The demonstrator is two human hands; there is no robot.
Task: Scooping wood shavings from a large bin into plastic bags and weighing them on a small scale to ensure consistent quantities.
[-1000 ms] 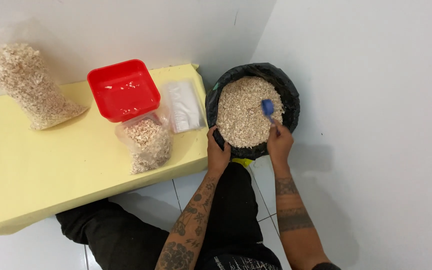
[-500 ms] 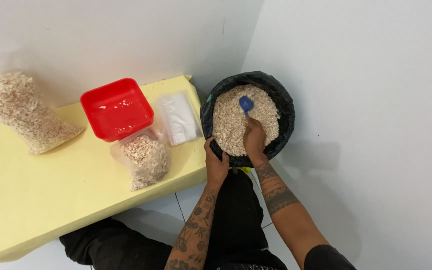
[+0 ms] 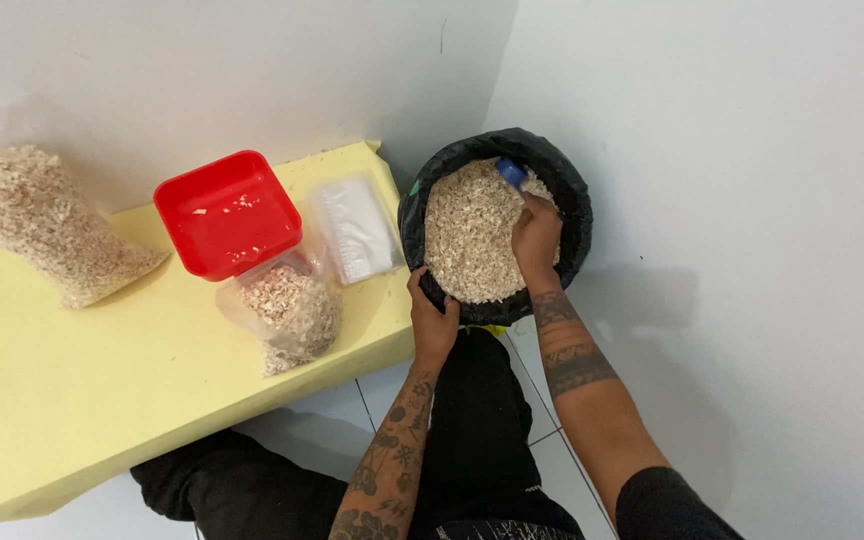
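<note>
A black-lined round bin full of pale wood shavings stands in the wall corner, beside the yellow table. My right hand reaches into the shavings and grips a small blue scoop, whose tip shows above my fingers. My left hand clasps the bin's near rim on its table side. Both forearms come up from the bottom of the view.
On the yellow table sit a red square tub, a stack of clear plastic bags, a small filled bag of shavings and a larger filled bag against the wall. My dark-trousered legs lie over white floor tiles.
My right hand with the blue scoop has shifted from the bin's right side toward its far middle, deeper into the shavings. My left hand stays on the rim.
</note>
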